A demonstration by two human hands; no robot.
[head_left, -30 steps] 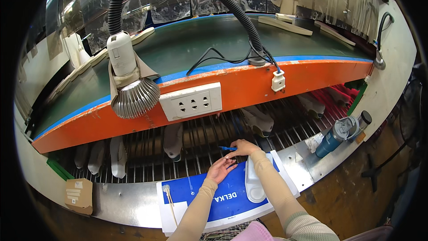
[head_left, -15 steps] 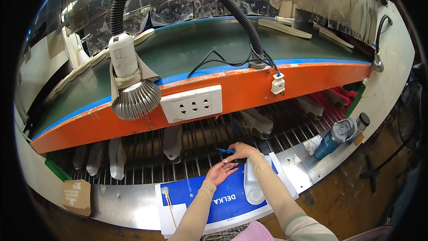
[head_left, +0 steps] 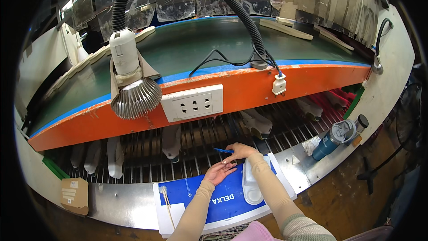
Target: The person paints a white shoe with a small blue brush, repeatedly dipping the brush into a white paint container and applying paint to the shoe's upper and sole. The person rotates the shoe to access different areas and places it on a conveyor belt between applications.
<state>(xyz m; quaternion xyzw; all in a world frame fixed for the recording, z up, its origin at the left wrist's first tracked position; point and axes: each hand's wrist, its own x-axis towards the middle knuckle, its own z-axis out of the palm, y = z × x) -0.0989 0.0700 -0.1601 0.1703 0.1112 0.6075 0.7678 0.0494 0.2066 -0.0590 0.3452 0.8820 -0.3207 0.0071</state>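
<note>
My right hand (head_left: 243,151) pinches a slim blue tool (head_left: 223,150) that points left over the metal rollers; its exact kind is too small to make out. Below and left of it, my left hand (head_left: 219,172) is turned palm up with fingers loosely spread, holding nothing. The two hands nearly meet at the fingertips. Under them lies a blue and white printed sheet (head_left: 200,205). A white plastic tray (head_left: 253,196) rests on the sheet, partly hidden by my right forearm. Toward the sheet's left side lie thin wooden sticks (head_left: 167,205).
Several pale shoes (head_left: 115,158) lie on the roller conveyor (head_left: 196,156). An orange beam (head_left: 249,87) with a socket panel (head_left: 192,103) crosses above. A lamp (head_left: 136,98) hangs left. A green belt (head_left: 191,49) runs behind. Blue bottle (head_left: 327,145) right; cardboard box (head_left: 75,195) left.
The view has shifted slightly. The blue tool tilts a little differently in my right hand; both hands stay in almost the same place.
</note>
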